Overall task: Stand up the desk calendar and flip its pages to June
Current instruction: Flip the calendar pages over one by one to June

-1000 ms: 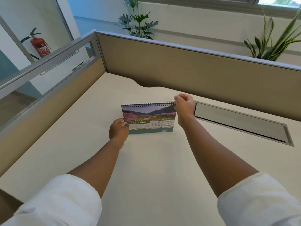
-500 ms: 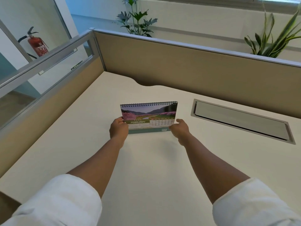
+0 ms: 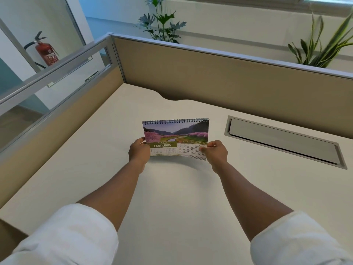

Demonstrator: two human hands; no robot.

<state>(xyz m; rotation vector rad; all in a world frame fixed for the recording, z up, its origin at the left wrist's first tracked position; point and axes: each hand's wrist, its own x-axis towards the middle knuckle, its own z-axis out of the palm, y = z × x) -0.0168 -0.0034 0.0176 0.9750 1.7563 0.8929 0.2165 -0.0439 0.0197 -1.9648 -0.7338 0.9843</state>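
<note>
A spiral-bound desk calendar (image 3: 175, 134) stands upright mid-desk, its front page showing FEBRUARY under a picture of pink trees and hills. My left hand (image 3: 138, 153) grips its lower left corner. My right hand (image 3: 216, 153) pinches the lower right corner of the front page, thumb on the date grid, and the page's bottom edge is lifted and bowed toward me. The calendar's base is hidden behind that lifted page.
The white desk (image 3: 172, 197) is boxed in by tan partition panels (image 3: 219, 79) at the back and left. A grey cable hatch (image 3: 282, 140) is set into the desk right of the calendar. Plants (image 3: 162, 20) and a fire extinguisher (image 3: 44, 51) stand beyond the partitions.
My right hand came down from the calendar's top right corner to its lower right corner and took hold of the front page, whose bottom edge now lifts toward me. The left hand stayed put.
</note>
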